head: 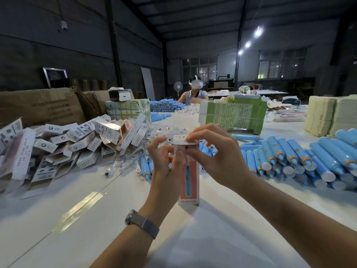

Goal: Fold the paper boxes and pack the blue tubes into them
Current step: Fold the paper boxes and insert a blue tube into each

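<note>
A narrow white and red paper box stands upright in the air above the white table, with a blue tube pictured on its front. My left hand grips its upper part from the left, thumb on the front face. My right hand pinches the white top flap and holds it bent over the box's open end. Whether a tube is inside I cannot tell. Loose blue tubes with orange collars lie stacked to the right and behind the box.
A heap of folded white boxes covers the left of the table, with cardboard cartons behind. Small clear-wrapped parts lie near the heap. Bundles of green flat cartons and cream stacks stand at the back. A person with a headset sits opposite.
</note>
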